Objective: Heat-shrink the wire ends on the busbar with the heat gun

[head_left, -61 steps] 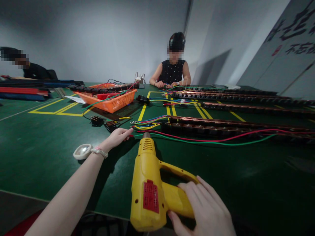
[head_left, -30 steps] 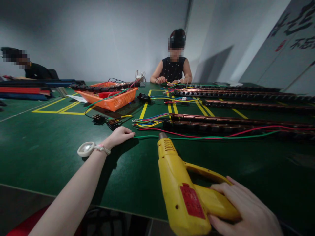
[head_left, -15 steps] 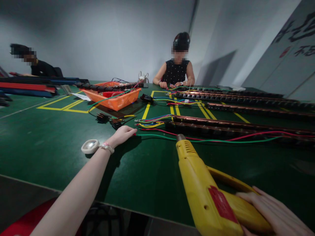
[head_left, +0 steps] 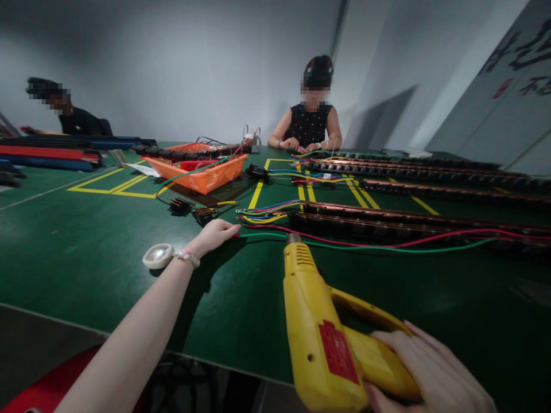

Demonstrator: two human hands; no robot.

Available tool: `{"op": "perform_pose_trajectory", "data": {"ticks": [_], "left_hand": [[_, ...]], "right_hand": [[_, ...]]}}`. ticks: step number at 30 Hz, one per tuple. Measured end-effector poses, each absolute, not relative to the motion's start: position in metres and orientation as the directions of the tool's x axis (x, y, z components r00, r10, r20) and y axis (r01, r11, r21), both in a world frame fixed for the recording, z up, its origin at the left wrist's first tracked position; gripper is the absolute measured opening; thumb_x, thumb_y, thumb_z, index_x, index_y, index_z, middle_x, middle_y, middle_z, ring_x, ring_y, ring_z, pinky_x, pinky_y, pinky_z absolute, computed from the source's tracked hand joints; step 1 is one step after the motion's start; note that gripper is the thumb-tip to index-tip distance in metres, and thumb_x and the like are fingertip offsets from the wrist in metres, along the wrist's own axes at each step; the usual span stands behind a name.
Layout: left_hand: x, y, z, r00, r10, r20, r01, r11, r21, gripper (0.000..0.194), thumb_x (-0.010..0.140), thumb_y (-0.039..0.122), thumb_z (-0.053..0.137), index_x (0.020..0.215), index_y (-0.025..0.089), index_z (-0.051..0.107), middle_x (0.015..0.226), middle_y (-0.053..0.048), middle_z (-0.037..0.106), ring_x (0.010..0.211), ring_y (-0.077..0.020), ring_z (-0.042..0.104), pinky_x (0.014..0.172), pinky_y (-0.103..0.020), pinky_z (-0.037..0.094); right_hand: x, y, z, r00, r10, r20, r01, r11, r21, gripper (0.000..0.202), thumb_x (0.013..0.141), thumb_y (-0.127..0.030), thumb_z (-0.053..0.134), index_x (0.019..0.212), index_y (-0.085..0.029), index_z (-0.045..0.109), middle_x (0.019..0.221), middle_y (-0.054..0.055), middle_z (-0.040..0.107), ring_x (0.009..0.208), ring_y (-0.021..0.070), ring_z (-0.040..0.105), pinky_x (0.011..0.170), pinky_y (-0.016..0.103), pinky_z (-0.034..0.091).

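Note:
My left hand (head_left: 215, 236) is closed in a pinch on the left end of a green wire (head_left: 365, 247), where a bit of red shows at the fingertips. In my right hand (head_left: 430, 367) is the handle of a yellow heat gun (head_left: 316, 321). Its metal nozzle (head_left: 294, 238) points away from me, at the green wire and to the right of my left hand. A red wire (head_left: 413, 243) runs beside the green one. Behind them lies a long black bar assembly with copper strips (head_left: 370, 215), with coloured leads at its left end.
An orange basket (head_left: 206, 176) holding black parts stands behind my left hand. A round white dish (head_left: 158, 256) sits by my left wrist. More long bars (head_left: 430, 169) lie at the back right. Two co-workers sit beyond the table (head_left: 107, 258).
The heat gun in my right hand has moved left, bringing its nozzle closer to my left hand. My left hand stays nearly still at the wire end.

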State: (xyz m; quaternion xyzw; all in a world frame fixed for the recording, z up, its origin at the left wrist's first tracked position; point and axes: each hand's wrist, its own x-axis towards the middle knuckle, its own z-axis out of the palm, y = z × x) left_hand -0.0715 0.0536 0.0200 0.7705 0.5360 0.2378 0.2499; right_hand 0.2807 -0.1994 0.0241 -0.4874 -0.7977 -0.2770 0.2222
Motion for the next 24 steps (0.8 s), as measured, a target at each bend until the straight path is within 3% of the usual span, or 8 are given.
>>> {"op": "perform_pose_trajectory", "data": {"ticks": [5, 13, 18, 24], "left_hand": [[-0.070, 0.052, 0.022, 0.302, 0.949, 0.088, 0.718, -0.287, 0.634, 0.054, 0.077, 0.061, 0.045, 0.048, 0.017, 0.048, 0.045, 0.004, 0.031, 0.047, -0.0093, 0.027, 0.049, -0.026, 0.020], [-0.068, 0.052, 0.024, 0.315, 0.943, 0.105, 0.706, -0.307, 0.638, 0.054, 0.075, 0.061, 0.047, 0.044, 0.017, 0.043, 0.045, 0.004, 0.029, 0.049, -0.0090, 0.025, 0.049, -0.026, 0.018], [-0.070, 0.055, 0.021, 0.318, 0.940, 0.124, 0.731, -0.326, 0.600, 0.053, 0.078, 0.058, 0.043, 0.047, 0.016, 0.046, 0.048, 0.003, 0.030, 0.051, -0.0093, 0.025, 0.050, -0.026, 0.018], [-0.071, 0.057, 0.019, 0.321, 0.940, 0.119, 0.727, -0.325, 0.605, 0.054, 0.079, 0.059, 0.041, 0.049, 0.015, 0.049, 0.049, 0.003, 0.033, 0.052, -0.0096, 0.029, 0.052, -0.025, 0.023]], "right_hand": [[0.248, -0.188, 0.034, -0.406, 0.635, 0.657, 0.903, 0.391, 0.180, 0.034, 0.069, -0.045, 0.059, 0.093, -0.021, 0.054, 0.077, 0.001, 0.069, 0.075, 0.0227, 0.066, 0.081, 0.037, 0.047], [0.201, -0.181, 0.036, -0.257, 0.690, 0.677, 0.892, 0.439, -0.108, 0.028, 0.070, -0.042, 0.062, 0.087, -0.019, 0.061, 0.076, 0.000, 0.068, 0.071, 0.0188, 0.065, 0.086, 0.038, 0.047], [0.178, -0.181, 0.031, -0.259, 0.715, 0.650, 0.865, 0.470, -0.172, 0.033, 0.064, -0.039, 0.066, 0.088, -0.016, 0.064, 0.076, 0.001, 0.067, 0.071, 0.0183, 0.064, 0.088, 0.039, 0.047], [0.164, -0.179, 0.026, -0.247, 0.723, 0.645, 0.849, 0.482, -0.215, 0.031, 0.068, -0.041, 0.060, 0.086, -0.016, 0.063, 0.074, 0.002, 0.066, 0.068, 0.0183, 0.062, 0.088, 0.039, 0.048]]}}
